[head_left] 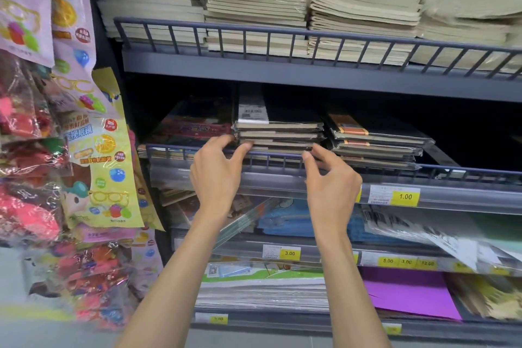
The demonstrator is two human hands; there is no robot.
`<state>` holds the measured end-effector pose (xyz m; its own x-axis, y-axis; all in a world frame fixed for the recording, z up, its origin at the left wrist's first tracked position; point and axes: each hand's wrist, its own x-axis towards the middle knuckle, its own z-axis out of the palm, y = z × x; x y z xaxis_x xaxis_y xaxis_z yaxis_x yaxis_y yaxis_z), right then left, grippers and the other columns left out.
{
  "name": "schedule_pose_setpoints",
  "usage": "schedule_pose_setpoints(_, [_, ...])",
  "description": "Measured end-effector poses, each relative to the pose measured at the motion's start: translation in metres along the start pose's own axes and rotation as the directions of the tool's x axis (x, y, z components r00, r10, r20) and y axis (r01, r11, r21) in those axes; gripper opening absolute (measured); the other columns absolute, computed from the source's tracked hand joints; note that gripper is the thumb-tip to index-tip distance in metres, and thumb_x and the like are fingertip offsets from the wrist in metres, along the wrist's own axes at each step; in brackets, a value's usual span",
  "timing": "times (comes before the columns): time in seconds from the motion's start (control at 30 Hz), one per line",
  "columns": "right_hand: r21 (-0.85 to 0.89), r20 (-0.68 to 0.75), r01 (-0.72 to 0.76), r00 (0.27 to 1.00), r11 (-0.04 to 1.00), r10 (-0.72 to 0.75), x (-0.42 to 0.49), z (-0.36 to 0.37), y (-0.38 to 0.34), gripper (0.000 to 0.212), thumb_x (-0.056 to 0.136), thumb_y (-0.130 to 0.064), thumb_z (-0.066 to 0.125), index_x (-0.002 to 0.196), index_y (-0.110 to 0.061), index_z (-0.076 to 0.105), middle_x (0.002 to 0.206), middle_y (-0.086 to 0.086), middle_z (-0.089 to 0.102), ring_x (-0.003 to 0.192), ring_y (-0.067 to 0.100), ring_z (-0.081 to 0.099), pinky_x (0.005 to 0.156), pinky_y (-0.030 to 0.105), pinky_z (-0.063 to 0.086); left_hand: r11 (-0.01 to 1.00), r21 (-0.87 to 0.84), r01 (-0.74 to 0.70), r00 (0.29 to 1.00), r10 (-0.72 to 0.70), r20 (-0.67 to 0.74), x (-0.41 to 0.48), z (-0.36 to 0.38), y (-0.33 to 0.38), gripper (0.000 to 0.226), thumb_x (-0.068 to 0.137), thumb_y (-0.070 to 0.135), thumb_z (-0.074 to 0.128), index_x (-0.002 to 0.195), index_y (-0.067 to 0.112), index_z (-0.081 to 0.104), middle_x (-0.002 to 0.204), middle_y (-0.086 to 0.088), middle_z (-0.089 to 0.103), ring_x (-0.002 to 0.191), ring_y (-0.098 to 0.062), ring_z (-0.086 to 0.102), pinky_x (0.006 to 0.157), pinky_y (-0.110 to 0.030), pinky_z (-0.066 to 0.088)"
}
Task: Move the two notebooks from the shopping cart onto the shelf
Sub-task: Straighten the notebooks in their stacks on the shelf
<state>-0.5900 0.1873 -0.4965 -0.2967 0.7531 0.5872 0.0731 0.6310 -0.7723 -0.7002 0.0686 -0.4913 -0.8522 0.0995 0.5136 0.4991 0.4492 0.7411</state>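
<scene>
A stack of black plastic-wrapped notebooks (279,133) with a white barcode label on top lies on the middle shelf (339,175), behind its low wire rail. My left hand (217,172) reaches over the rail, its thumb and fingertips touching the stack's left front corner. My right hand (330,181) is at the stack's lower right corner, thumb against the lowest notebook and fingers loosely curled. The stack rests on the shelf and neither hand lifts it. No shopping cart is in view.
A second stack of dark notebooks with orange bands (375,141) sits just to the right, and colourful books (195,124) to the left. Beige notebook piles (254,8) fill the shelf above. Hanging toy packets (56,121) crowd the left side. Lower shelves hold paper goods and yellow price tags (405,196).
</scene>
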Motion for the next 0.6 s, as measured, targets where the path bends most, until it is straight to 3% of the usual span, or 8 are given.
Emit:
schedule_pose_setpoints(0.1, [0.021, -0.012, -0.014, 1.0, 1.0, 0.014, 0.002, -0.004, -0.003, 0.038, 0.095, -0.024, 0.069, 0.131, -0.011, 0.066, 0.109, -0.001, 0.076, 0.092, 0.006, 0.07, 0.087, 0.029, 0.059, 0.999, -0.032, 0.002, 1.0, -0.002, 0.016, -0.002, -0.003, -0.001, 0.05, 0.09, 0.046, 0.069, 0.129, 0.015, 0.067, 0.132, -0.003, 0.066, 0.124, -0.023, 0.06, 0.096, -0.033, 0.045])
schedule_pose_setpoints(0.17, [0.038, -0.009, -0.038, 0.999, 0.999, 0.038, 0.001, -0.004, -0.003, 0.041, 0.096, -0.025, 0.068, 0.134, -0.012, 0.064, 0.111, -0.002, 0.075, 0.089, 0.008, 0.071, 0.08, 0.035, 0.062, 0.997, -0.079, -0.011, 1.0, 0.012, 0.014, -0.005, -0.007, 0.002, 0.056, 0.089, 0.048, 0.07, 0.134, 0.016, 0.064, 0.134, -0.001, 0.065, 0.126, -0.02, 0.058, 0.097, -0.027, 0.041])
schedule_pose_setpoints(0.27, [0.067, -0.011, -0.052, 0.999, 0.996, 0.053, 0.003, -0.005, 0.0, 0.04, 0.096, -0.026, 0.068, 0.133, -0.012, 0.065, 0.109, -0.001, 0.076, 0.08, 0.012, 0.072, 0.074, 0.039, 0.062, 0.989, -0.146, -0.026, 1.0, 0.024, -0.013, -0.007, -0.012, 0.007, 0.061, 0.086, 0.056, 0.069, 0.135, 0.02, 0.063, 0.13, 0.002, 0.068, 0.114, -0.022, 0.066, 0.094, -0.024, 0.045])
schedule_pose_setpoints(0.37, [0.046, -0.016, -0.05, 0.999, 0.998, 0.051, 0.005, -0.01, 0.003, 0.042, 0.095, -0.027, 0.068, 0.133, -0.011, 0.064, 0.115, 0.001, 0.075, 0.076, 0.002, 0.065, 0.084, 0.026, 0.058, 0.987, -0.157, -0.028, 0.999, 0.023, -0.035, -0.004, -0.012, 0.004, 0.06, 0.086, 0.063, 0.063, 0.13, 0.021, 0.067, 0.114, 0.0, 0.075, 0.096, -0.029, 0.071, 0.086, -0.034, 0.054])
schedule_pose_setpoints(0.47, [0.024, -0.005, -0.06, 0.998, 0.998, 0.06, 0.005, -0.012, 0.003, 0.047, 0.096, -0.03, 0.067, 0.139, -0.012, 0.059, 0.117, 0.002, 0.073, 0.061, -0.003, 0.06, 0.071, 0.006, 0.048, 0.983, -0.18, -0.021, 0.999, 0.012, -0.053, -0.003, -0.012, 0.004, 0.056, 0.089, 0.06, 0.063, 0.127, 0.02, 0.069, 0.115, 0.001, 0.075, 0.103, -0.019, 0.069, 0.095, -0.041, 0.053])
schedule_pose_setpoints(0.53, [0.038, 0.007, -0.055, 0.998, 0.998, 0.054, 0.004, -0.008, 0.001, 0.048, 0.097, -0.028, 0.065, 0.142, -0.011, 0.057, 0.106, 0.009, 0.075, 0.056, 0.015, 0.066, 0.065, 0.018, 0.056, 0.98, -0.196, -0.025, 0.998, 0.014, -0.061, -0.002, -0.01, 0.004, 0.052, 0.09, 0.055, 0.064, 0.126, 0.018, 0.07, 0.122, 0.004, 0.072, 0.116, -0.012, 0.064, 0.104, -0.038, 0.049])
schedule_pose_setpoints(0.6, [0.054, 0.013, -0.048, 0.999, 0.997, 0.048, 0.004, -0.002, 0.0, 0.048, 0.099, -0.025, 0.063, 0.143, -0.009, 0.055, 0.1, 0.015, 0.074, 0.06, 0.033, 0.069, 0.064, 0.044, 0.059, 0.983, -0.182, -0.029, 0.999, 0.022, -0.045, 0.0, -0.008, 0.002, 0.049, 0.091, 0.052, 0.065, 0.124, 0.016, 0.072, 0.121, 0.002, 0.072, 0.117, -0.012, 0.064, 0.102, -0.032, 0.049])
